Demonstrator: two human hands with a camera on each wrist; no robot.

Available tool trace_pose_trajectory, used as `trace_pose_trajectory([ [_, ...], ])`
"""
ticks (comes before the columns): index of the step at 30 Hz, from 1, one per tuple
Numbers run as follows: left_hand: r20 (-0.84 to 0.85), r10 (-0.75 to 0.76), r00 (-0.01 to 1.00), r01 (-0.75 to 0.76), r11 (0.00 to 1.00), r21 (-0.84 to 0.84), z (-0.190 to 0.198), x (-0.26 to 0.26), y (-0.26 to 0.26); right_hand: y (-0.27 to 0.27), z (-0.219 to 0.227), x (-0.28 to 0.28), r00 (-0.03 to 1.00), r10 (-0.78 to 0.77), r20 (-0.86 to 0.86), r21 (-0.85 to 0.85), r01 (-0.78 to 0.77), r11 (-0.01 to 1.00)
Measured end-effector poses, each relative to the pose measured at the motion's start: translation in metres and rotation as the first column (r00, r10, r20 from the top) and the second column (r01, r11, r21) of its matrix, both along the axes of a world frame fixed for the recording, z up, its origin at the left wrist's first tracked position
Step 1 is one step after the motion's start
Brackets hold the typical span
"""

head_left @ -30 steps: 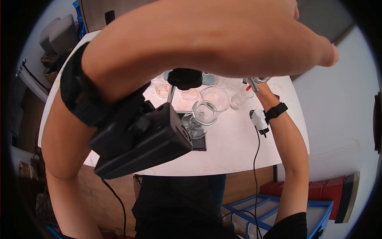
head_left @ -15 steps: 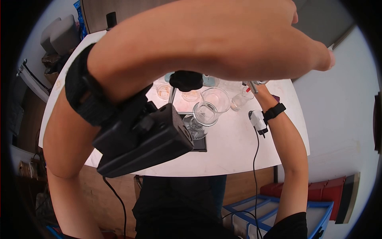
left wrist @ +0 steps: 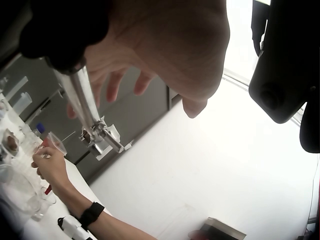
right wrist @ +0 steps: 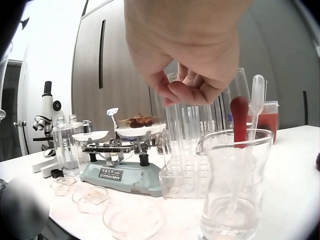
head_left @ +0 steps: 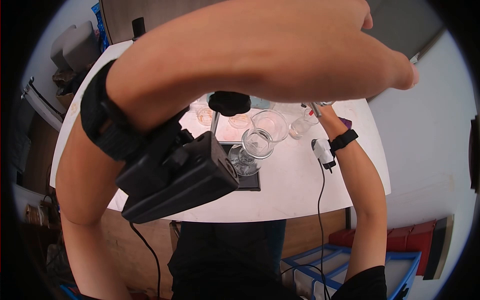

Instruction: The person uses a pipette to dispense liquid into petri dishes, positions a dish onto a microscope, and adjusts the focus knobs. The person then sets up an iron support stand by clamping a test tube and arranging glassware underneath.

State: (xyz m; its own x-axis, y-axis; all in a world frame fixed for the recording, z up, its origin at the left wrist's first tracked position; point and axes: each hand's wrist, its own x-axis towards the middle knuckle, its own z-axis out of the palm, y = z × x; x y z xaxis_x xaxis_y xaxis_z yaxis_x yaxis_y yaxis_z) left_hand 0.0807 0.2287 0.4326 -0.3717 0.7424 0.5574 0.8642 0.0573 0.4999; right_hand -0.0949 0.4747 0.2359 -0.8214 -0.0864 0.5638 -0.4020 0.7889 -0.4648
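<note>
My left arm arches across the top of the head view. Its hand [head_left: 370,55] has loose, spread fingers and holds nothing; in the left wrist view it lies beyond a metal clamp [left wrist: 97,135] with a black knob [left wrist: 65,30]. My right hand [right wrist: 187,60] has thumb and fingertips pinched together at the top of a test tube [right wrist: 175,125] among several standing in a clear rack [right wrist: 180,182]. The pinched end is mostly hidden by the fingers. Close in front stands a glass beaker [right wrist: 230,195] with a red-bulbed dropper [right wrist: 239,117] and a plastic pipette [right wrist: 257,100].
A balance [right wrist: 120,175] with a brown lump on one pan stands beside glass bottles [right wrist: 65,145] and a microscope [right wrist: 46,112]. Petri dishes [right wrist: 134,220] lie in front. Nearer me, a large beaker [head_left: 277,120] stands by a stand's black base [head_left: 250,183].
My left arm has shifted very slightly within the head view. My right hand stays at the same place, and the glassware has not moved.
</note>
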Motion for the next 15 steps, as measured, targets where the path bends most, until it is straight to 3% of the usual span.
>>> trace_pose_trajectory([
  [10, -0.008, -0.002, 1.0, 0.002, 1.0, 0.001, -0.004, -0.005, -0.014, -0.006, 0.005, 0.004, 1.0, -0.028, 0.001, 0.009, 0.028, 1.0],
  [13, -0.007, 0.004, 1.0, -0.004, 1.0, 0.006, -0.007, -0.009, -0.015, -0.008, 0.011, 0.01, 1.0, 0.005, -0.021, -0.09, -0.007, 0.996],
  [15, -0.003, 0.012, 1.0, -0.012, 1.0, 0.008, -0.008, -0.011, -0.017, -0.014, 0.02, 0.016, 0.997, 0.011, 0.075, -0.228, 0.006, 0.974],
])
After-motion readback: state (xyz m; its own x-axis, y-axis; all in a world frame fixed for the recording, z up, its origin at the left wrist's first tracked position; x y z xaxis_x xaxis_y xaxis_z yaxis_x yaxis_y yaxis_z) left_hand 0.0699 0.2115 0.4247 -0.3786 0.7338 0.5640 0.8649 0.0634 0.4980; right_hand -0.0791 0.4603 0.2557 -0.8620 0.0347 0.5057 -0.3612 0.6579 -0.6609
